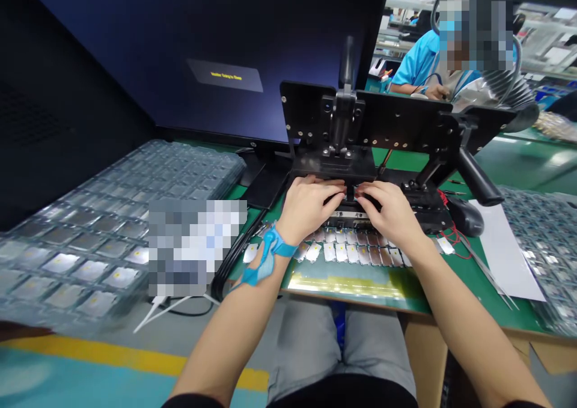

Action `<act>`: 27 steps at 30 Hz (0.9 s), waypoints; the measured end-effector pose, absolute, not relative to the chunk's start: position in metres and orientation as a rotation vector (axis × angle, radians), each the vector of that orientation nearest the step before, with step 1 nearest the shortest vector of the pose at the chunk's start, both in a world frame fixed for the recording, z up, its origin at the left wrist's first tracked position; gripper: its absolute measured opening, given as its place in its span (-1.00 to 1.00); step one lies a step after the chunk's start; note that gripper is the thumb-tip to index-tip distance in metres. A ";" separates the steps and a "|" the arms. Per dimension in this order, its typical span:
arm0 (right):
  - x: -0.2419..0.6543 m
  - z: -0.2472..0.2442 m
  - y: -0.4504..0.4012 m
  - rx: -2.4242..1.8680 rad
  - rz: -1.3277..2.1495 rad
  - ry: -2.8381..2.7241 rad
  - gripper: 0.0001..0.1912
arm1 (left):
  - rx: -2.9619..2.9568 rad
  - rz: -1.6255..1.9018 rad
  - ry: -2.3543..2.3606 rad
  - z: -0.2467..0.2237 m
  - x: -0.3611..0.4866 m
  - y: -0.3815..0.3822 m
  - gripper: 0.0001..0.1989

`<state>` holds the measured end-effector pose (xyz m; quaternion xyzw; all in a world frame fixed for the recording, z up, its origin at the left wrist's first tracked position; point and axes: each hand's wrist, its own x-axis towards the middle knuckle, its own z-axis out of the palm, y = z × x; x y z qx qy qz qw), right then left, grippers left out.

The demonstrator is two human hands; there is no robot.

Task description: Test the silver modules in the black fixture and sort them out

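Observation:
My left hand [313, 207], with a blue wrist strap [267, 253] at its wrist, reaches into a black clamping fixture [396, 119]. Thumb and forefinger are pinched together at the fixture's bed. Opposite it, my right hand [388, 208] is pinched in the same way, a small gap from the left fingertips. Whatever lies between the fingers is too small to make out. The fixture's hinged black plates are tilted up, and its lever handle [480, 176] points down to the right. Rows of small silvery metal plates [351, 253] lie on the bench just below my hands.
A large monitor [202, 41] stands behind on the left. Stacked clear plastic trays [180, 167] hold metal plates; more trays [550, 246] lie at right. A mouse [466, 216], tweezers [489, 273] and white paper [511, 252] are beside the fixture. A co-worker [419, 65] sits across.

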<state>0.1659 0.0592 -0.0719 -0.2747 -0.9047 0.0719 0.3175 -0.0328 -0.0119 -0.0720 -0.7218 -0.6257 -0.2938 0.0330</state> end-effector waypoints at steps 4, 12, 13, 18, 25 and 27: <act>0.166 -0.070 0.061 -0.719 0.148 -2.455 -0.76 | -2.220 -0.917 -1.931 -0.070 -0.032 -0.012 -0.74; 0.164 -0.070 0.061 -0.770 0.154 -2.454 -0.74 | -2.186 -0.884 -1.910 -0.071 -0.032 -0.013 -0.75; 0.164 -0.071 0.061 -0.772 0.151 -2.453 -0.74 | -2.175 -0.881 -1.902 -0.072 -0.032 -0.013 -0.75; 0.164 -0.071 0.062 -0.781 0.131 -2.454 -0.74 | -2.149 -0.897 -1.897 -0.076 -0.031 -0.014 -0.74; 0.161 -0.070 0.064 -0.779 0.154 -2.460 -0.78 | -2.131 -0.911 -1.876 -0.077 -0.031 -0.014 -0.74; 0.160 -0.070 0.064 -0.793 0.162 -2.445 -0.77 | -2.130 -0.915 -1.868 -0.077 -0.031 -0.014 -0.74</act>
